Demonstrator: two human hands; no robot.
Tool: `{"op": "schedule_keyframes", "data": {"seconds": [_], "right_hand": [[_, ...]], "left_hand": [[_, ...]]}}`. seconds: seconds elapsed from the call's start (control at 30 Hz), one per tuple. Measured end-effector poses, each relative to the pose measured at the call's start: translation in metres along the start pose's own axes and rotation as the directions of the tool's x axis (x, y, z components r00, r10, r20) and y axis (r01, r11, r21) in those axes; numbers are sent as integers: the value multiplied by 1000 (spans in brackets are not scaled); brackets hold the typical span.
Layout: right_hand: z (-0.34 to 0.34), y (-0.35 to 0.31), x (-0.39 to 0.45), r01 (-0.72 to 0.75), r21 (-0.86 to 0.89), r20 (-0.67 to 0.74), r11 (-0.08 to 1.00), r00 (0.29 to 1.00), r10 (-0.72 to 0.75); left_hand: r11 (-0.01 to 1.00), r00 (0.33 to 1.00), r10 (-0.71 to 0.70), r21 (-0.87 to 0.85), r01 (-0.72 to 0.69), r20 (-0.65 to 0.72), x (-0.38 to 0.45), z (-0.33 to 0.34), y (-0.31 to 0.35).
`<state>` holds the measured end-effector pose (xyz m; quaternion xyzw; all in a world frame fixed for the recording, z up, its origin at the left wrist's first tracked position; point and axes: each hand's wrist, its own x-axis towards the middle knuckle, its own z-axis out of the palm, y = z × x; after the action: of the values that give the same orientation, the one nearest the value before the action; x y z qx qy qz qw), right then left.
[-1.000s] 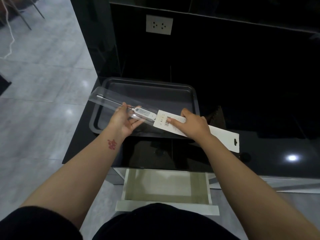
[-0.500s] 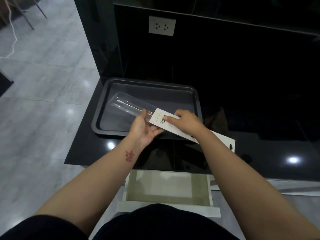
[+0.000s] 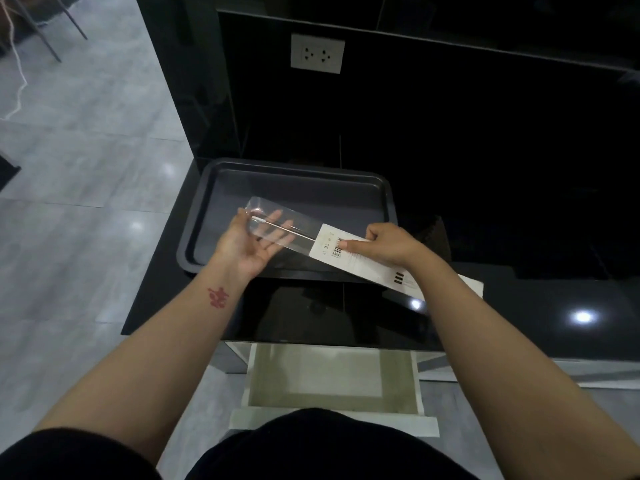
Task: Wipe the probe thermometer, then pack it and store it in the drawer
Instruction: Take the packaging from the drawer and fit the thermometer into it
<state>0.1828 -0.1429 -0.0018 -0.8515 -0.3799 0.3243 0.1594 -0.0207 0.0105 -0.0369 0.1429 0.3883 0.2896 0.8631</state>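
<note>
Thermometer's in its pack, held over the tray

I see the left hand (image 3: 249,242) spread flat under the clear sleeve (image 3: 277,225); the right hand (image 3: 388,245) pinches the white card (image 3: 332,245), probe thermometer (image 3: 282,226) inside, above the tray (image 3: 298,183).

This looks like a home kitchen. A glossy black worktop (image 3: 519,306) runs along a black wall panel fitted with a white double socket (image 3: 317,53). A dark metal baking tray (image 3: 298,174) sits at the worktop's left end, close to the front edge. Below that edge a pale drawer (image 3: 332,379) stands pulled open. Beyond the worktop's left edge lies a polished grey tiled floor (image 3: 79,209).
</note>
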Motion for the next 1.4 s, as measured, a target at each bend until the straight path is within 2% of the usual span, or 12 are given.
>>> {"op": "schedule_keyframes", "data": {"seconds": [0.17,0.4,0.47,0.63,0.8,0.97,1.1,1.2,1.3,1.4], "right_hand": [[9,-12,2,16,-169,27,986,1000,-12],[14,-19,7,64,-103,11,993,998,-63],[15,-26,7,52,-116,-15,992,998,-54],[21,-41,1,-24,-314,-79,949,997,-1],[29,-46,0,-57,-377,-146,924,989,1],[26,-41,2,-5,-312,-102,950,994,-28],[12,-28,2,84,-98,97,992,992,-75],[1,-12,3,89,-25,226,996,971,-81],[-2,-3,3,49,29,226,998,973,-54],[-1,-8,2,43,10,195,999,980,-44]], "left_hand": [[999,999,-41,5,41,-18,-4,3,-11],[998,998,-58,7,58,-11,-8,7,-13],[998,998,-55,43,55,5,-10,10,-17],[976,999,-6,218,-4,44,-16,12,-27],[965,999,27,262,-32,21,-15,11,-32],[943,995,94,319,-98,29,-13,14,-32],[946,993,118,303,-112,-4,-12,14,-26],[945,993,118,308,-110,-10,-13,15,-22],[963,999,33,266,-31,-5,-16,15,-12],[972,1000,-10,236,16,-29,-14,12,-9]]}}
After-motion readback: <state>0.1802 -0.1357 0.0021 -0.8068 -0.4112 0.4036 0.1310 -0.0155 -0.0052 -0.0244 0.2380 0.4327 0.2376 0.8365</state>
